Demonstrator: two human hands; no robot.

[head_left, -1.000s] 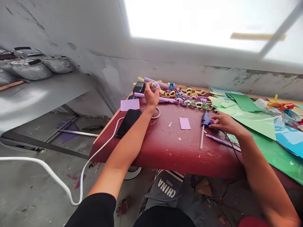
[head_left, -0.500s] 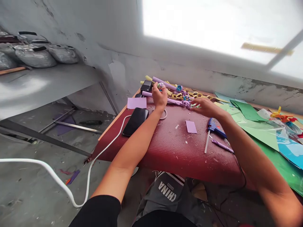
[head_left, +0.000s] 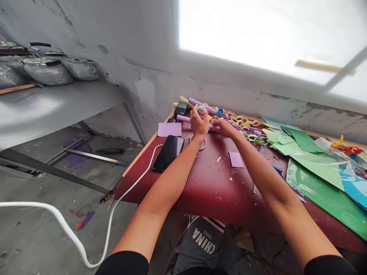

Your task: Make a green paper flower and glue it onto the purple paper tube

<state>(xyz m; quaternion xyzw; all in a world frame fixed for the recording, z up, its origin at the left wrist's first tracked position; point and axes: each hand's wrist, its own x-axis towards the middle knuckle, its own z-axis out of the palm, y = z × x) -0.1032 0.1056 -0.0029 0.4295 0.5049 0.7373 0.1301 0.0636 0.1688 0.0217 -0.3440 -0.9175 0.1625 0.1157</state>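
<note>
My left hand [head_left: 200,124] is over the back of the table, its fingers curled around a small multicoloured paper ball [head_left: 202,109]. Beneath it runs a rolled purple paper tube [head_left: 183,118]. My right hand [head_left: 225,128] has come close beside the left, fingertips closed at the tube's right end; exactly what they pinch is partly hidden. To its right lies a paper chain of purple, yellow and green links [head_left: 242,123]. Behind are another purple tube [head_left: 197,102] and a blue paper flower [head_left: 220,111].
A black phone [head_left: 168,153], a purple paper sheet [head_left: 169,129] and a smaller purple piece [head_left: 235,159] lie on the red table [head_left: 206,187]. A white cable [head_left: 134,181] hangs off the left edge. Green sheets [head_left: 323,194] cover the right. The blue glue gun [head_left: 276,168] is mostly behind my right forearm.
My right hand has moved left from the paper chain to beside my left hand, uncovering the green links. My left hand stays about where it was. The view has shifted slightly.
</note>
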